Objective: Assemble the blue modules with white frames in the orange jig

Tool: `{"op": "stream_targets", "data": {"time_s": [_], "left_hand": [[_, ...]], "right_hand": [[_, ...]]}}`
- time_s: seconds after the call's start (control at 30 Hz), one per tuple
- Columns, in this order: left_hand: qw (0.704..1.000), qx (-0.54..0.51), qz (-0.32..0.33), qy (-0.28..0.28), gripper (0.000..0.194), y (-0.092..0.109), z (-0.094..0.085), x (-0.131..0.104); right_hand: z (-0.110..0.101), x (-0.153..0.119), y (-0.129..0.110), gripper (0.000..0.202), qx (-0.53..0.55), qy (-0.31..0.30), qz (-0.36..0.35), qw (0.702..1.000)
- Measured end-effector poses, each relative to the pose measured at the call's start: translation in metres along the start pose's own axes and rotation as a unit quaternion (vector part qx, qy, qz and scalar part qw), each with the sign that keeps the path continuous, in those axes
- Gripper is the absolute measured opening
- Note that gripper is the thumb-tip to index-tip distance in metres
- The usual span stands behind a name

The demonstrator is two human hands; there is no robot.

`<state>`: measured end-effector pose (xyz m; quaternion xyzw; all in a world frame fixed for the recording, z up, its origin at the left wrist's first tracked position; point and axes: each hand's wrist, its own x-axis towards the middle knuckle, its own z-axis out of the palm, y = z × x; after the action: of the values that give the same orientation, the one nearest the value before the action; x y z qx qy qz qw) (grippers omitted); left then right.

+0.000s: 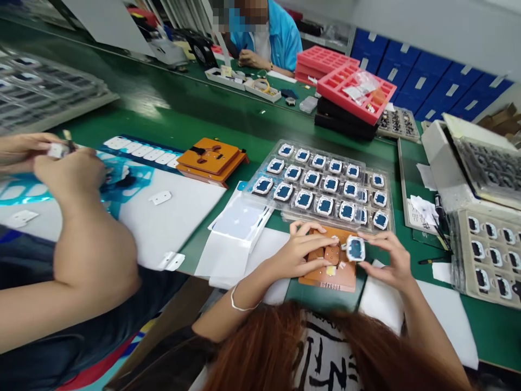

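Observation:
My right hand (388, 258) grips a small square part with a white frame and a blue face (355, 248) by its edge, between thumb and fingers. It is held up over the right side of an orange fixture plate (325, 283). My left hand (307, 251) lies over the plate's left side, fingers apart, with the fingertips at the recess in its middle. Whether they pinch anything small there I cannot see. A yellow tab (331, 270) sits on the plate near my left thumb. Just beyond, a clear tray (272, 202) carries rows of similar blue-faced parts.
At left, a co-worker's hands (73, 163) hold a small white piece over a white sheet (183, 198). An orange fixture block (211, 160) stands nearby. Red trays (354, 89) are stacked at the back. Beige trays of parts (464, 260) stand at right. Another person sits opposite.

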<state>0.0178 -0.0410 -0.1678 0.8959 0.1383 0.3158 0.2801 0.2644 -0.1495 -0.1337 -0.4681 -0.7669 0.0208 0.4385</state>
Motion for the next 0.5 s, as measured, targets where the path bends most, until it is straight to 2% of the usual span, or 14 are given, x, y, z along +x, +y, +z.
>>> {"op": "stream_targets", "data": {"time_s": [0.13,0.23,0.3,0.37,0.5], "left_hand": [[0.998,0.005,-0.007,0.066,0.03,-0.004,0.004,0.0],[0.987,-0.002,-0.037,0.154,0.025,-0.006,0.004,0.001],[0.974,0.002,-0.074,0.216,0.025,-0.009,-0.004,0.001],[0.955,0.017,-0.12,0.269,0.025,-0.015,-0.021,0.0],[0.907,0.033,-0.246,0.341,0.034,-0.045,-0.075,-0.002]], "right_hand": [[-0.031,0.027,0.033,0.041,-0.107,0.037,0.091,0.989],[-0.039,0.061,0.071,0.04,-0.236,0.003,0.137,0.962],[-0.036,0.081,0.097,0.04,-0.279,-0.028,0.181,0.943],[-0.028,0.095,0.12,0.041,-0.287,-0.046,0.204,0.935],[-0.01,0.104,0.147,0.045,-0.271,-0.092,0.217,0.933]]}}
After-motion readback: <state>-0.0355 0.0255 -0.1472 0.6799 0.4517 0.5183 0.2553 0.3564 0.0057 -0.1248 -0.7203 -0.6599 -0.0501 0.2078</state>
